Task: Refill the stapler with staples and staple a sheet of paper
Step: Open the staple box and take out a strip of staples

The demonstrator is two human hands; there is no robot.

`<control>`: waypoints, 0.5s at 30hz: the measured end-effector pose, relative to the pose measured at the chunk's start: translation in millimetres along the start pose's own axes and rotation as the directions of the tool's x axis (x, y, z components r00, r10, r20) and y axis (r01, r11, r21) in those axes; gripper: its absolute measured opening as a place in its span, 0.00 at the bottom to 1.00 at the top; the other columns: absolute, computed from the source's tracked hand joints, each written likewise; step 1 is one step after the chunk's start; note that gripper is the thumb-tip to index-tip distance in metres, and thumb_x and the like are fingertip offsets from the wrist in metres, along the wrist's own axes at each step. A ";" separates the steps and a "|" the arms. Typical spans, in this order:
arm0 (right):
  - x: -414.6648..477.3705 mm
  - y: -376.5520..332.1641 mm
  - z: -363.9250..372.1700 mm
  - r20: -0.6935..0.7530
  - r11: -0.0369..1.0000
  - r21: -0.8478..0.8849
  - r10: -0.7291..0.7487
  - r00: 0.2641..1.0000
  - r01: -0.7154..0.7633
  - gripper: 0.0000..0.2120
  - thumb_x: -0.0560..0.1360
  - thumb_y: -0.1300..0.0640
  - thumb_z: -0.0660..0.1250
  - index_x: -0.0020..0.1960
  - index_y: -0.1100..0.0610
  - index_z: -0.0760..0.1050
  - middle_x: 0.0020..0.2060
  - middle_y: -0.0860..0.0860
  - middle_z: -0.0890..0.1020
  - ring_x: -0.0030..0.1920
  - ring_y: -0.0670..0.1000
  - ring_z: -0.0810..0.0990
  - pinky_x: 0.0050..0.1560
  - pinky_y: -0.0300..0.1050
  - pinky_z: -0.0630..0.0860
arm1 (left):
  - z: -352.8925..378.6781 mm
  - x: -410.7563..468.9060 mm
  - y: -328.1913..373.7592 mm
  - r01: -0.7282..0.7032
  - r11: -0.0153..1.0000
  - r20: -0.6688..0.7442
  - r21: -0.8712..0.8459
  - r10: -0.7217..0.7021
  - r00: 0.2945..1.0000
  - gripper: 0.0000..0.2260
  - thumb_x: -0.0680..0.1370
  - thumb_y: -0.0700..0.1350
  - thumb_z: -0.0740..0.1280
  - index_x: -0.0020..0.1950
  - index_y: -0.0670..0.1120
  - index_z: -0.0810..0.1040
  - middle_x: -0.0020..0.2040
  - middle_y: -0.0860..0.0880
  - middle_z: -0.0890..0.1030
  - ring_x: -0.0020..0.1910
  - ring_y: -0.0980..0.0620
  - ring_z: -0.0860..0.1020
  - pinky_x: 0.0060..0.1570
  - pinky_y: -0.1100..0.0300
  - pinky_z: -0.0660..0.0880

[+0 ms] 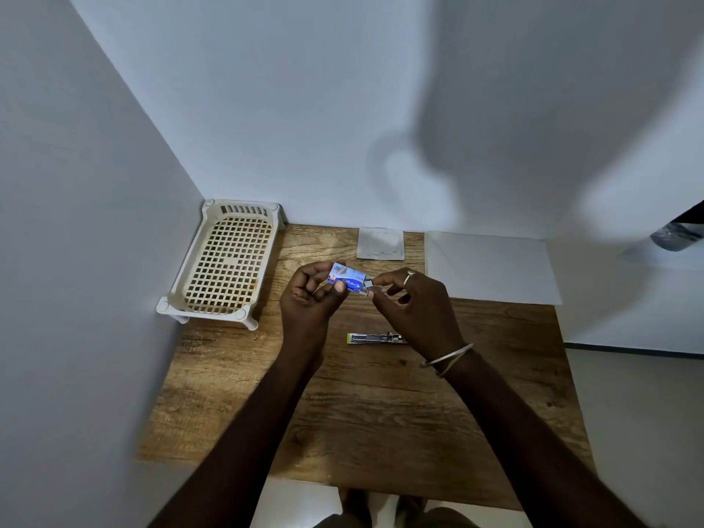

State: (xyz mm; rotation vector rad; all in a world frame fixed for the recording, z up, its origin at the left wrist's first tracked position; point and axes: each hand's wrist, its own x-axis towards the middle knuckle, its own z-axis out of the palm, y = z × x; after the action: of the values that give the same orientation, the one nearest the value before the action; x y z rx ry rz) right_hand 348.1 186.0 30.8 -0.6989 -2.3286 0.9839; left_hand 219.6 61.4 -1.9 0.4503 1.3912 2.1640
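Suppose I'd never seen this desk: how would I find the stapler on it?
Start at the wooden table and look near its middle, just below the two raised hands. The stapler lies flat there on the bare wood, partly hidden behind the right hand. It is the only long, thin metal thing with a yellow end; the staple box is blue and held up in the left hand.

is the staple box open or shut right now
Open. The staple box in the left hand has a grey inner part sticking out of its right end, pinched by the right hand.
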 end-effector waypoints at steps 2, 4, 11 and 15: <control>0.0 -1.4 -2.7 0.023 0.998 -0.049 -0.028 0.999 0.029 0.05 0.74 0.49 0.72 0.49 0.48 0.82 0.44 0.43 0.84 0.41 0.43 0.80 0.40 0.48 0.80 | -0.4 -1.0 -3.0 0.031 0.999 -0.013 -0.026 -0.031 0.999 0.16 0.74 0.34 0.73 0.60 0.38 0.76 0.61 0.39 0.83 0.59 0.42 0.81 0.57 0.49 0.79; 0.1 -3.2 -5.4 0.043 0.996 -0.068 -0.048 0.998 0.051 0.04 0.73 0.51 0.72 0.47 0.48 0.82 0.43 0.44 0.84 0.41 0.44 0.80 0.41 0.49 0.79 | -0.2 -2.0 -5.1 0.047 0.998 -0.019 -0.046 -0.048 0.999 0.16 0.74 0.35 0.73 0.60 0.39 0.76 0.60 0.40 0.83 0.59 0.43 0.82 0.55 0.51 0.80; 1.9 -7.0 -13.3 0.090 0.980 -0.180 -0.071 0.993 0.086 0.05 0.74 0.50 0.72 0.49 0.45 0.82 0.49 0.41 0.80 0.45 0.42 0.78 0.40 0.41 0.74 | -2.3 -2.8 -13.1 0.091 0.994 -0.018 -0.062 -0.092 0.996 0.16 0.72 0.37 0.75 0.58 0.43 0.78 0.58 0.43 0.85 0.57 0.47 0.83 0.51 0.56 0.80; 7.9 -7.2 -17.8 0.180 0.977 -0.199 -0.043 0.983 0.079 0.06 0.72 0.51 0.73 0.48 0.43 0.82 0.51 0.42 0.79 0.50 0.45 0.79 0.42 0.44 0.76 | -3.3 -3.7 -14.9 0.106 0.994 -0.009 -0.031 -0.106 0.994 0.17 0.71 0.40 0.77 0.58 0.44 0.78 0.59 0.42 0.84 0.57 0.46 0.83 0.52 0.54 0.80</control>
State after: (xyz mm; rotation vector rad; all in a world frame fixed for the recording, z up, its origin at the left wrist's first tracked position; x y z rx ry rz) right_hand 351.6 195.4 49.0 -0.6373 -2.6169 0.8133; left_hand 224.5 61.9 -16.9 0.3461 1.3553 2.1013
